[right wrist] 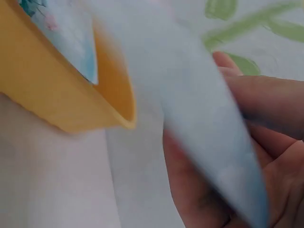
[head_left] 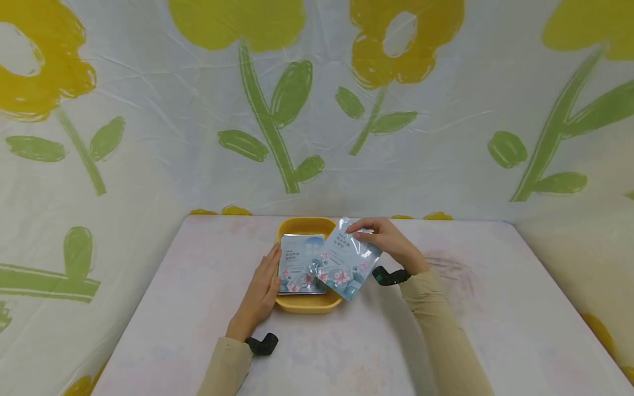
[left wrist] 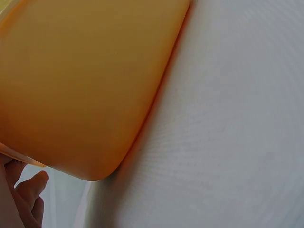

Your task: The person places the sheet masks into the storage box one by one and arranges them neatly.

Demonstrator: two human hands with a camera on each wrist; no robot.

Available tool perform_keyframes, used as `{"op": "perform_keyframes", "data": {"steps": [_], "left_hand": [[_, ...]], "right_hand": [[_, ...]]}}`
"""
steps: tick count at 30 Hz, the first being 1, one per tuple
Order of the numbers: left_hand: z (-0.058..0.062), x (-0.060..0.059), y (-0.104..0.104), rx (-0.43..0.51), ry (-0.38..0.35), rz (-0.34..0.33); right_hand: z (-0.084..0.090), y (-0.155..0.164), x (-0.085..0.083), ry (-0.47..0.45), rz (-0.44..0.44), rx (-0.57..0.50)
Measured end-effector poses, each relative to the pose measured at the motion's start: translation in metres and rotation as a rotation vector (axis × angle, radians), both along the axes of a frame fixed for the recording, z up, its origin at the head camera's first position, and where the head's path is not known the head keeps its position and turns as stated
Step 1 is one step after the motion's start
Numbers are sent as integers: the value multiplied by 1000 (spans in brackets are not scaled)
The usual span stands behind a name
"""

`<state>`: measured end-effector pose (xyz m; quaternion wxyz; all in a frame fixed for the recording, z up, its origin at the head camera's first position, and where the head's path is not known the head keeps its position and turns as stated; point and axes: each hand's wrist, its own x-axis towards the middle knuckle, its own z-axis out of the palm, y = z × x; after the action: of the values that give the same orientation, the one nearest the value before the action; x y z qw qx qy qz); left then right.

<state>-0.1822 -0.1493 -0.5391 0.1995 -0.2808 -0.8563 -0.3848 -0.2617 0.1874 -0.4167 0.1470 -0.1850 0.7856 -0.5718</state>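
A yellow tray (head_left: 307, 303) sits mid-table with a pale blue flowered packet (head_left: 299, 264) lying flat in it. My right hand (head_left: 383, 235) pinches a second such packet (head_left: 346, 258) by its top right edge and holds it tilted over the tray's right rim. In the right wrist view this held packet (right wrist: 199, 114) is blurred, with my fingers (right wrist: 266, 102) behind it and the tray (right wrist: 57, 104) at left. My left hand (head_left: 262, 286) lies with straight fingers against the tray's left side; its wrist view shows mostly the tray wall (left wrist: 85, 85).
The tray stands on a pale table (head_left: 495, 308) whose far edge meets a cloth backdrop (head_left: 317, 110) printed with yellow flowers and green stems. Black wrist straps (head_left: 262, 344) sit on both arms.
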Motion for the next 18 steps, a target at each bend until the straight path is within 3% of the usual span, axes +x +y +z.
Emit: {"op": "perform_keyframes", "data": {"steps": [5, 11, 18], "left_hand": [[-1, -2, 2, 6, 28, -11], [-1, -1, -1, 6, 7, 2], [0, -1, 0, 9, -22, -11]], "right_hand": [[4, -33, -16, 41, 74, 129], [4, -81, -33, 65, 176, 224], [-3, -122, -47, 183, 353, 391]]}}
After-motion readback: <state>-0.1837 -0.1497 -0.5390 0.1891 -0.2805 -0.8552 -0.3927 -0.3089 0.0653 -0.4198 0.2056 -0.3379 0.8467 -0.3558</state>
